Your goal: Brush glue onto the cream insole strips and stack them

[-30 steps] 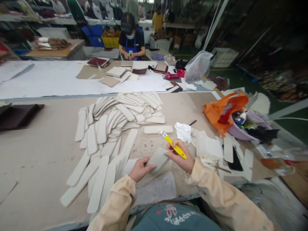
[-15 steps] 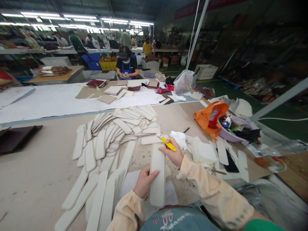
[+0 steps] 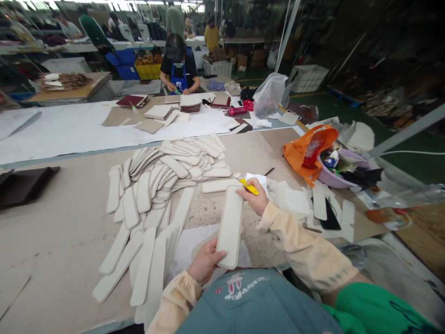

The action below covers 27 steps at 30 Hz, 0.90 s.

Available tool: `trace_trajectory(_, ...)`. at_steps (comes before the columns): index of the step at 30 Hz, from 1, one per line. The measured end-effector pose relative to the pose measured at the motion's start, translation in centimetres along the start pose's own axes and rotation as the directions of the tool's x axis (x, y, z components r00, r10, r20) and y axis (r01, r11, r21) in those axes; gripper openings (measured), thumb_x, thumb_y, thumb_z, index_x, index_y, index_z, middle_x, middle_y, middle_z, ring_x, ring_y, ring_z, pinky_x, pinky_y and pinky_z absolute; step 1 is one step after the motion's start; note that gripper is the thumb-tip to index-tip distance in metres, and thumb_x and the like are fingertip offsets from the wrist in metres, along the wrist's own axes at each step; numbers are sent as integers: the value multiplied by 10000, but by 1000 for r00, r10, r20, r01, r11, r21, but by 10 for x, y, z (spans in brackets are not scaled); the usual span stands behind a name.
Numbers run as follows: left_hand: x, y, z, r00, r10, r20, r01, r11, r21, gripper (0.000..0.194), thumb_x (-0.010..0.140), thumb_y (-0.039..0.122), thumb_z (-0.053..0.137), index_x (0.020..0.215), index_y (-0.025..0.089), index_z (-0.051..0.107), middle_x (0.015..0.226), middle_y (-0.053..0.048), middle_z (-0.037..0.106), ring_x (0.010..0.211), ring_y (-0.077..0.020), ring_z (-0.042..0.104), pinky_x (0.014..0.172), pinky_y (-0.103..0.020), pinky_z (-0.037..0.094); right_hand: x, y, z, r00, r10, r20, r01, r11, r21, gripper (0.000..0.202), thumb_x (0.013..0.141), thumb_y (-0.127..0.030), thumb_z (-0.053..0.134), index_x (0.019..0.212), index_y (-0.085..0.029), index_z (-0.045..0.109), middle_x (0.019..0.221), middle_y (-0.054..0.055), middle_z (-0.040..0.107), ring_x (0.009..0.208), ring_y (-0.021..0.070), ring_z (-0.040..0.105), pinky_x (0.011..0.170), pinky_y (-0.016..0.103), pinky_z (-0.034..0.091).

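A long off-white panel with rounded corners (image 3: 229,227) is held tilted above the table. My left hand (image 3: 204,262) is closed on its lower left edge, thumb on the face and fingers behind. At the panel's upper right corner, my right hand (image 3: 256,198) pinches or touches the edge while also gripping a yellow-handled paintbrush (image 3: 251,188). The brush's bristles point up and left, away from the panel. A pile of similar off-white panels (image 3: 174,167) spreads to the left, several of them fanned out toward me. One more panel (image 3: 217,186) lies just behind the held one.
A lilac basin (image 3: 333,178) with an orange bag (image 3: 306,153) stands at the right. White cloths (image 3: 288,197) and a black piece (image 3: 330,218) lie near my right sleeve. Dark brown sheets (image 3: 28,185) are at far left. A co-worker (image 3: 179,69) sits across the table.
My view has tipped down. The panel's lower end has swung left, so it now leans, with both hands still on it. The brush stays in my right hand.
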<state>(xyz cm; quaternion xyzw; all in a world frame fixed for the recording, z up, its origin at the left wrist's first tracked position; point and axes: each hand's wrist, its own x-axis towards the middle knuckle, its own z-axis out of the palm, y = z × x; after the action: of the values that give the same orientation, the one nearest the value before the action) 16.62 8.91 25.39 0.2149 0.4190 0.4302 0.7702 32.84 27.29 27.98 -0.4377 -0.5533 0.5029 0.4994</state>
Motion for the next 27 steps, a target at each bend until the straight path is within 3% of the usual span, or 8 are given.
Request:
trace_trajectory(5,2,0,3,999,-29,-12,30,1000,10,522,630,276,738,1107,123,593,876,-82,688,674,-158,605,596,-251,462,2,11,-12,1000,-17,-2,17,1000,-21,376,660,-373,696,825,-240,385,720,-54,530,585,115,467,558,234,392)
trace_trajectory(18,12,-4,11,993,-105,-54,104,994,-26,545,649,291,728,1143,124,569,945,-118,682,704,-192,636,594,-280,506,8,26,-31,1000,-16,6,16,999,-33,339,679,-339,691,819,-237,400,705,-53,529,584,117,471,553,231,390)
trace_trajectory(27,22,-12,1,980,-126,-151,130,991,20,523,681,346,702,1131,119,562,952,-123,679,723,-192,641,609,-285,533,14,39,-41,998,-18,-52,17,1000,-10,327,691,-339,681,812,-239,395,706,-53,534,596,120,478,560,235,395)
